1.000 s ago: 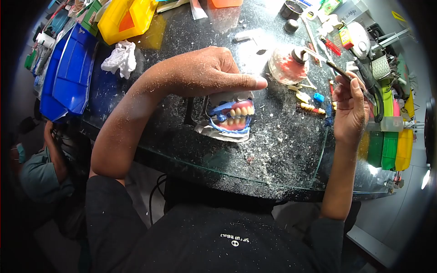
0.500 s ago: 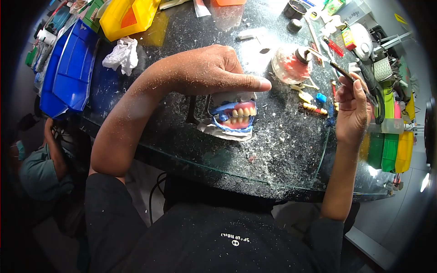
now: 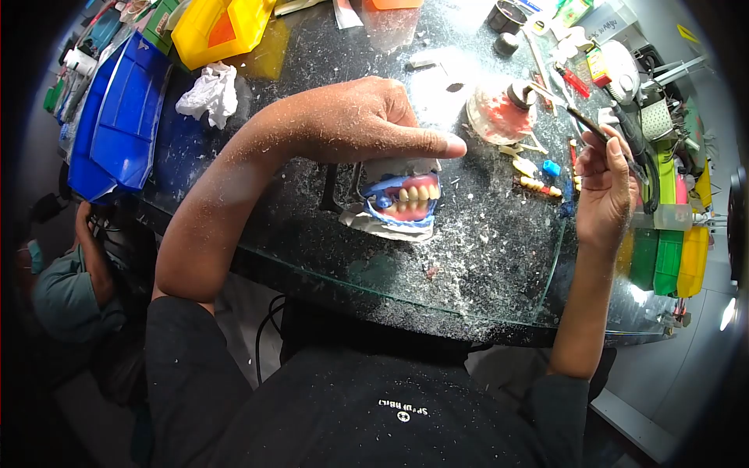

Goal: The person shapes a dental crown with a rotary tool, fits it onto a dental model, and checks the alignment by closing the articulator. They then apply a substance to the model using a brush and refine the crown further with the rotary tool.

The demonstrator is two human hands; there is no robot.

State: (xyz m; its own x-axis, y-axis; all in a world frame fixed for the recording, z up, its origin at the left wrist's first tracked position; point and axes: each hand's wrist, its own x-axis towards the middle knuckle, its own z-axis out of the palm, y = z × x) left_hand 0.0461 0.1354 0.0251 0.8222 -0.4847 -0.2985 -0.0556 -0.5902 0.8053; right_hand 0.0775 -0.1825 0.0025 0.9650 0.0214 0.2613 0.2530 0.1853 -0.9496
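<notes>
A dental model with plaster bases, blue wax and two rows of teeth [image 3: 413, 195] stands on the dusty dark tabletop, a black metal frame [image 3: 330, 189] at its left. My left hand [image 3: 374, 121] is over the top plaster part, thumb stretched to the right along it; its other fingers are bent down behind and mostly hidden. At the right, my right hand [image 3: 606, 183] holds a thin dark-handled tool [image 3: 587, 123] between thumb and fingers. The tool's pale tip points up and left, close to a pink-and-white model [image 3: 501, 113] with a dark round piece on it.
A blue bin [image 3: 117, 125], crumpled white paper [image 3: 209, 95] and a yellow bin [image 3: 218, 35] lie to the left. Small tooth pieces [image 3: 538, 186] and a blue block [image 3: 551, 168] sit near my right hand. Another person [image 3: 78, 288] is at the lower left.
</notes>
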